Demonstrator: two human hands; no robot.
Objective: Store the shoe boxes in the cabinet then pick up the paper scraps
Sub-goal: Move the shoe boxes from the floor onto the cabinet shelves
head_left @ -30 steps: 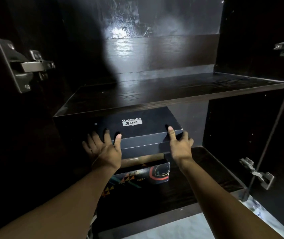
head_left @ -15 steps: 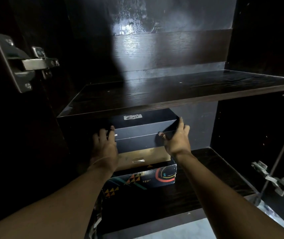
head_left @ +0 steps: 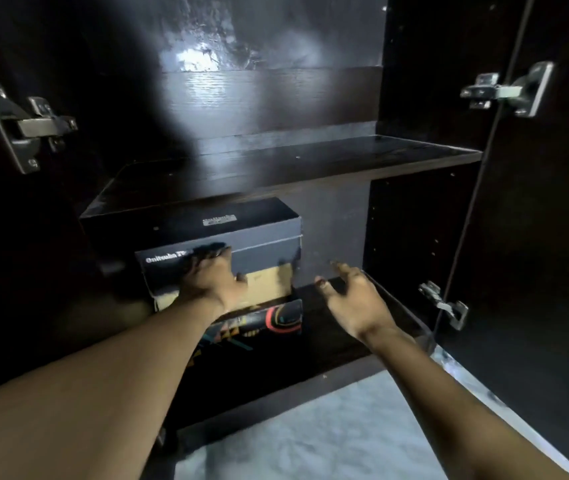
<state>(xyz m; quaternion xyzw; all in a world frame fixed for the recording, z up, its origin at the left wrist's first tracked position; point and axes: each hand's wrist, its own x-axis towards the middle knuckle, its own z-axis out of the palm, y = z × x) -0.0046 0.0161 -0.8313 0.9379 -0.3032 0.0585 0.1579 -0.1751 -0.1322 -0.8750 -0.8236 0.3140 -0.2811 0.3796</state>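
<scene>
Dark navy shoe box [head_left: 207, 233] sits on top of a stack in the lower compartment of the cabinet [head_left: 414, 237], just under the middle shelf [head_left: 293, 161]. Below it a tan cardboard box [head_left: 265, 282], then a black box w/ coloured geometric print [head_left: 269, 320] on the cabinet floor. Navy box's long axis runs front-to-back, short end w/ white lettering facing out.

Left hand [head_left: 210, 275] is pressed flat vs that front end, fingers [head_left: 207, 252] spread, palm on the card – not gripping, more a push. Right hand [head_left: 352, 299] is off the stack, to the right and apart from it, fingers loosely splayed, holding nothing. So left hand is the nearer one; the box lies straight ahead of it, deeper into the cabinet.

Boxes: rigid matte card, sharp corners, lidded. Cabinet: dark wood-grain laminate, steel hinges [head_left: 30, 126] either side. Stack prob. seated far enough back, though blur makes it hard to judge. Pale floor [head_left: 310, 438] below; no paper scraps in view
</scene>
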